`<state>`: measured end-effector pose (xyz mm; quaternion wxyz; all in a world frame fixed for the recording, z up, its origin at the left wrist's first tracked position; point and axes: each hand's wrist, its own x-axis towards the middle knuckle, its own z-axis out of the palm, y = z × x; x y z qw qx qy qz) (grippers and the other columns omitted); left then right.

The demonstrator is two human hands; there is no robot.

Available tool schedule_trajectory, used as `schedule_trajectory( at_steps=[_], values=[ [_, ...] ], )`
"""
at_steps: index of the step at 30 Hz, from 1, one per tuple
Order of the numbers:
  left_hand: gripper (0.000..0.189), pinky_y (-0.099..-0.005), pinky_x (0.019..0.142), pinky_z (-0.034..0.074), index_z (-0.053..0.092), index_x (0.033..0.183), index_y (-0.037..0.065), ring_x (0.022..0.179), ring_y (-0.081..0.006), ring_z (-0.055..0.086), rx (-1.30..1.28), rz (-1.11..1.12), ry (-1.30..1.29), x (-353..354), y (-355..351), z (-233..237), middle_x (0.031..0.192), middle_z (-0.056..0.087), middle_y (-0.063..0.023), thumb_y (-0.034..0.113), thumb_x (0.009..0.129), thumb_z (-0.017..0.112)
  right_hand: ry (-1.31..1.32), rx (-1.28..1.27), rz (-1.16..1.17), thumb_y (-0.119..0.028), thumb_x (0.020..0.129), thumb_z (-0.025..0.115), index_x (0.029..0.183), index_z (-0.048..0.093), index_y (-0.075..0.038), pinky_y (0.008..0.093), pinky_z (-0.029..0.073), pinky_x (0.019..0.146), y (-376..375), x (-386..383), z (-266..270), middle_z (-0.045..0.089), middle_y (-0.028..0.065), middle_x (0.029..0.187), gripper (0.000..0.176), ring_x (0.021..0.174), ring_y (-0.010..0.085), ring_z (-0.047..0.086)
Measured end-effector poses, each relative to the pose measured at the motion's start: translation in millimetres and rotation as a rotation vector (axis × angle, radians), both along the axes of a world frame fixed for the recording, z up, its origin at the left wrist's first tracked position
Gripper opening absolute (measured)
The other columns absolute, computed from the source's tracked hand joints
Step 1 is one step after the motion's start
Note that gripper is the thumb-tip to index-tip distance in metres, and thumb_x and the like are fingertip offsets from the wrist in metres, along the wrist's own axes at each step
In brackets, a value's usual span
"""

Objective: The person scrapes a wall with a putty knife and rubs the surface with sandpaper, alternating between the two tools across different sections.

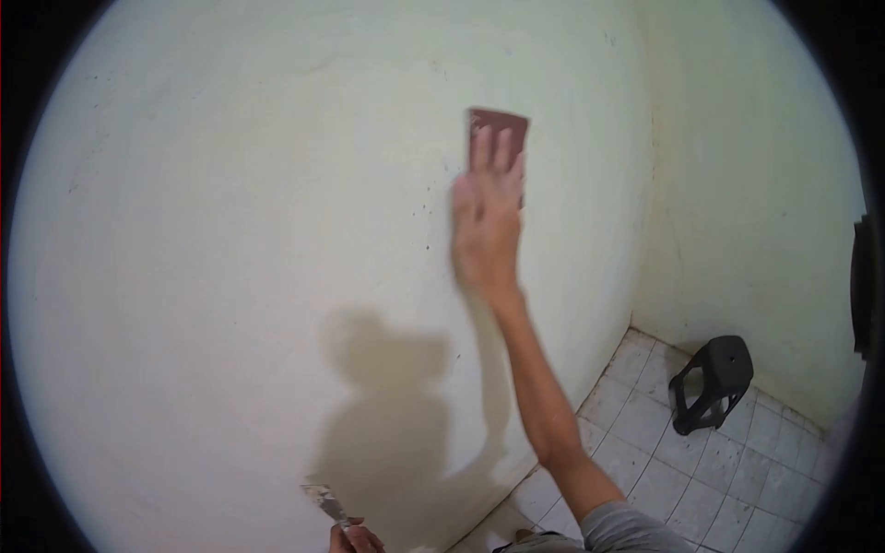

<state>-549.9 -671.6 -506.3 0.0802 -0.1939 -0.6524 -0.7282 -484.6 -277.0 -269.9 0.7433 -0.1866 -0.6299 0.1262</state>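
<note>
My right hand (489,226) is stretched up the wall, its fingers lying over a sheet of dark reddish-brown sandpaper (512,124) and pressing it flat against the pale surface. The upper end of the sheet sticks out past my fingertips. Low in the view, my left hand (358,540) is closed around the handle of a putty knife (324,500). Its metal blade, smeared with white, points up and to the left, close to the wall. The lower part of my left hand is cut off by the frame edge.
The painted wall (230,230) has small dark specks and meets a second wall (737,184) at a corner on the right. A black plastic stool (728,364) stands on the white tiled floor (650,461) near that corner. A dark object (863,286) shows at the far right edge.
</note>
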Motion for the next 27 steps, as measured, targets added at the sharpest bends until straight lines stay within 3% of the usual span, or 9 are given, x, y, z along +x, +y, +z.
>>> schedule_trajectory(
  at_steps=[3, 5, 8, 12, 17, 20, 23, 25, 27],
  values=[
    [0.032, -0.0210, 0.038, 0.029, 0.060, 0.089, 0.002, 0.045, -0.0047, 0.038, 0.015, 0.098, -0.220, 14.9, 9.9, 27.3, 0.056, 0.046, 0.0041, 0.034, 0.096, 0.061, -0.200, 0.206, 0.111, -0.028, 0.091, 0.061, 0.153, 0.031, -0.017, 0.0636, 0.013, 0.114, -84.5, -17.3, -33.6, 0.014, 0.0159, 0.162, 0.070, 0.145, 0.0510, 0.011],
    [0.028, -0.0217, 0.039, 0.029, 0.061, 0.091, 0.002, 0.045, -0.0050, 0.038, -0.003, 0.043, 0.015, 4.6, 1.6, 21.5, 0.056, 0.046, 0.0038, 0.029, 0.098, 0.059, -0.276, 0.321, 0.271, -0.028, 0.086, 0.066, 0.150, 0.040, -0.022, 0.0649, 0.020, 0.112, -118.8, -22.0, -66.6, 0.021, 0.0157, 0.160, 0.069, 0.145, 0.0503, 0.014],
    [0.030, -0.0218, 0.039, 0.029, 0.062, 0.091, 0.002, 0.045, -0.0051, 0.038, -0.061, 0.083, 0.150, 2.1, -10.6, 27.4, 0.055, 0.045, 0.0039, 0.030, 0.098, 0.059, -0.362, 0.462, 0.240, -0.025, 0.084, 0.067, 0.144, 0.048, -0.025, 0.0640, 0.024, 0.111, -94.4, -13.5, -66.7, 0.029, 0.0141, 0.158, 0.063, 0.145, 0.0493, 0.018],
    [0.039, -0.0218, 0.039, 0.028, 0.063, 0.089, 0.001, 0.044, -0.0048, 0.037, -0.038, 0.108, 0.198, 8.5, -32.4, 29.8, 0.054, 0.044, 0.0039, 0.038, 0.098, 0.060, -0.203, 0.397, 0.132, -0.022, 0.095, 0.050, 0.145, 0.048, -0.023, 0.0615, 0.016, 0.115, -44.2, -4.0, -8.7, 0.029, 0.0117, 0.158, 0.050, 0.145, 0.0457, 0.019],
    [0.047, -0.0221, 0.038, 0.026, 0.063, 0.088, 0.001, 0.043, -0.0043, 0.035, -0.015, 0.173, 0.152, 21.3, -51.1, 15.7, 0.053, 0.043, 0.0043, 0.047, 0.096, 0.060, 0.048, 0.263, -0.064, -0.027, 0.104, 0.031, 0.151, 0.037, -0.019, 0.0472, 0.011, 0.120, 61.5, 16.5, 96.4, 0.028, 0.0128, 0.158, 0.048, 0.147, 0.0397, 0.017],
    [0.047, -0.0224, 0.038, 0.025, 0.064, 0.088, 0.001, 0.042, -0.0041, 0.034, 0.009, 0.176, 0.118, 26.9, -62.6, 17.8, 0.052, 0.043, 0.0044, 0.047, 0.096, 0.059, 0.080, 0.061, -0.030, -0.034, 0.104, 0.033, 0.150, 0.038, -0.014, 0.0484, 0.012, 0.119, 79.9, 23.1, 121.3, 0.029, 0.0167, 0.157, 0.051, 0.146, 0.0423, 0.017],
    [0.042, -0.0224, 0.038, 0.025, 0.064, 0.088, 0.002, 0.042, -0.0040, 0.035, 0.058, 0.194, 0.160, 19.1, -70.7, 21.9, 0.052, 0.043, 0.0043, 0.043, 0.097, 0.060, 0.125, 0.104, -0.073, -0.034, 0.102, 0.042, 0.154, 0.029, -0.014, 0.0588, 0.009, 0.116, -1.3, -9.0, 100.5, 0.021, 0.0199, 0.159, 0.057, 0.144, 0.0518, 0.014],
    [0.037, -0.0224, 0.038, 0.025, 0.064, 0.089, 0.002, 0.042, -0.0040, 0.035, 0.088, 0.165, 0.160, 9.5, -59.7, 31.1, 0.053, 0.043, 0.0043, 0.038, 0.097, 0.061, -0.037, 0.291, 0.036, -0.027, 0.094, 0.055, 0.156, 0.021, -0.017, 0.0623, 0.007, 0.115, -86.3, -27.7, 54.4, 0.009, 0.0192, 0.162, 0.072, 0.145, 0.0504, 0.009],
    [0.031, -0.0223, 0.038, 0.025, 0.064, 0.088, 0.003, 0.042, -0.0044, 0.035, 0.087, 0.118, 0.192, 13.4, -50.2, 43.4, 0.053, 0.043, 0.0041, 0.032, 0.098, 0.061, -0.332, 0.509, 0.260, -0.032, 0.085, 0.066, 0.155, 0.027, -0.021, 0.0636, 0.009, 0.115, -148.6, -27.4, 4.7, 0.015, 0.0162, 0.162, 0.080, 0.147, 0.0467, 0.009]
  ],
)
